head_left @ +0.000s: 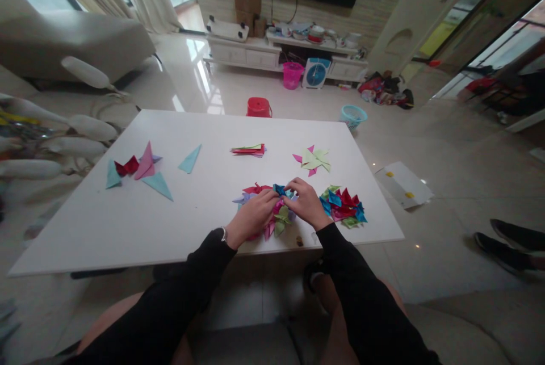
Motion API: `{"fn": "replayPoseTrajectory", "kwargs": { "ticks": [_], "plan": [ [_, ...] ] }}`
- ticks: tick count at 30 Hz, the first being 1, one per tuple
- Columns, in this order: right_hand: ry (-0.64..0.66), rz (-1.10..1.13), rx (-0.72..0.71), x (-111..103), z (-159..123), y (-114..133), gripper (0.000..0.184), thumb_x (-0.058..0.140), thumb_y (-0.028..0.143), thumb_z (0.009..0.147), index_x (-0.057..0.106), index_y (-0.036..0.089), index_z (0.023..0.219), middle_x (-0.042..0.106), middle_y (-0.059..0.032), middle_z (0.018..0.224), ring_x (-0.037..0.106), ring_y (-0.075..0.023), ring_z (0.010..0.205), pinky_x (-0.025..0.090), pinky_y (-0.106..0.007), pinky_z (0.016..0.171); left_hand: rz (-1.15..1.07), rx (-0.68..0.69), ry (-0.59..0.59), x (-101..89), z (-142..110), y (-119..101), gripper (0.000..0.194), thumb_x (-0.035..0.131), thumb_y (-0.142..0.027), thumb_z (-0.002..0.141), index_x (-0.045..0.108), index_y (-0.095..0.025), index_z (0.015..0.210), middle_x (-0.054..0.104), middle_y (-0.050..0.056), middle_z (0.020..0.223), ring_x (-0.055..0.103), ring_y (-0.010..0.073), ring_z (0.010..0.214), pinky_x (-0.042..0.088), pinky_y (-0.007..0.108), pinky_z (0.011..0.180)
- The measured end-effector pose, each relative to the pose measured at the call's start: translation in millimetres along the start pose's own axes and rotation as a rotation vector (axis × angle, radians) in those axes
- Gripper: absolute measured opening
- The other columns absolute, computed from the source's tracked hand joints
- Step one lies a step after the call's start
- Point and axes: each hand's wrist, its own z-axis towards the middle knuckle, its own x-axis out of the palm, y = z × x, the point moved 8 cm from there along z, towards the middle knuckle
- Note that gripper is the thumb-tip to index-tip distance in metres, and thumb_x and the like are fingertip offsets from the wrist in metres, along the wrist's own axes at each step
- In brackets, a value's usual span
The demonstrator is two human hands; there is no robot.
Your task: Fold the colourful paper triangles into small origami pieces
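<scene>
Blue paper folded into a small flower (280, 189) sits between the fingers of both hands, just above a mixed heap of paper flowers (283, 217). Fingers of the left hand (254, 214) pinch its left side; those of the right hand (307, 201) are at its right edge, though I cannot tell whether they close on it. Folding looks well along: the pieces below the fingers and the red-and-blue paper heap (349, 200) to their right seem already shaped. Beyond the fingers lie a thin stack of folded paper (248, 150) and, farther right, a green-and-magenta paper cluster (315, 159); well left, a pale blue triangle (191, 159) and a pink triangle (147, 163) look only partly worked. Toward the body, the near edge of the white desk (204, 229) runs close to the fingers, and the right heap limits sideways movement; the broadest open room is leftward.
</scene>
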Motion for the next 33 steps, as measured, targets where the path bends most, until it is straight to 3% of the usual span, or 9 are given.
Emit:
{"fn": "replayPoseTrajectory", "kwargs": {
  "ticks": [11, 20, 24, 26, 29, 33],
  "plan": [
    [0.033, -0.040, -0.054, 9.5, -5.5, 3.4, 0.008, 0.071, 0.013, 0.081, 0.068, 0.020, 0.083, 0.061, -0.0030, 0.089, 0.060, -0.0187, 0.088, 0.047, -0.031, 0.081, 0.013, 0.045, 0.015, -0.7, -10.8, -12.5, 0.018, 0.053, -0.013, 0.094, 0.060, -0.015, 0.111, 0.061, 0.014, 0.122, 0.055, 0.0286, 0.124, 0.049, 0.045, 0.106],
    [0.003, -0.116, -0.022, 10.5, -4.7, 0.8, 0.010, 0.067, 0.015, 0.085, 0.068, 0.021, 0.078, 0.063, -0.0038, 0.088, 0.060, -0.0197, 0.089, 0.047, -0.032, 0.082, -0.013, 0.017, 0.018, 5.7, -9.5, -9.7, 0.028, 0.052, -0.009, 0.092, 0.059, -0.014, 0.119, 0.060, 0.015, 0.127, 0.054, 0.0282, 0.125, 0.047, 0.044, 0.108],
    [-0.039, -0.138, 0.028, 6.3, -3.9, -5.2, 0.012, 0.065, 0.015, 0.086, 0.066, 0.021, 0.076, 0.063, -0.0047, 0.089, 0.060, -0.0208, 0.090, 0.045, -0.032, 0.081, -0.074, -0.011, -0.022, -2.7, -9.8, -10.9, 0.029, 0.055, -0.010, 0.090, 0.060, -0.016, 0.119, 0.056, 0.015, 0.137, 0.055, 0.0285, 0.126, 0.047, 0.044, 0.107],
    [-0.052, -0.100, 0.058, 3.9, -3.3, -9.4, 0.013, 0.064, 0.014, 0.085, 0.065, 0.020, 0.074, 0.063, -0.0040, 0.087, 0.060, -0.0197, 0.087, 0.044, -0.032, 0.080, -0.158, -0.095, -0.079, -11.5, -9.5, -5.6, 0.029, 0.055, -0.013, 0.091, 0.061, -0.018, 0.118, 0.057, 0.014, 0.136, 0.060, 0.0268, 0.119, 0.051, 0.041, 0.100],
    [-0.043, 0.013, 0.091, 3.5, -2.1, -14.6, 0.014, 0.063, 0.013, 0.085, 0.064, 0.020, 0.073, 0.061, -0.0021, 0.084, 0.058, -0.0170, 0.079, 0.043, -0.031, 0.076, -0.411, -0.342, -0.228, -24.2, -11.8, 16.9, 0.021, 0.055, -0.019, 0.092, 0.064, -0.017, 0.110, 0.065, 0.010, 0.115, 0.067, 0.0217, 0.097, 0.055, 0.035, 0.085],
    [-0.007, 0.203, 0.115, 8.3, -1.2, -16.7, 0.013, 0.062, 0.016, 0.086, 0.063, 0.019, 0.073, 0.060, -0.0009, 0.082, 0.057, -0.0150, 0.076, 0.042, -0.028, 0.069, -0.953, -0.638, -0.314, -14.7, -18.1, 44.8, 0.024, 0.066, -0.031, 0.086, 0.069, -0.015, 0.104, 0.071, 0.009, 0.106, 0.070, 0.0200, 0.086, 0.055, 0.032, 0.078]
  ]
}}
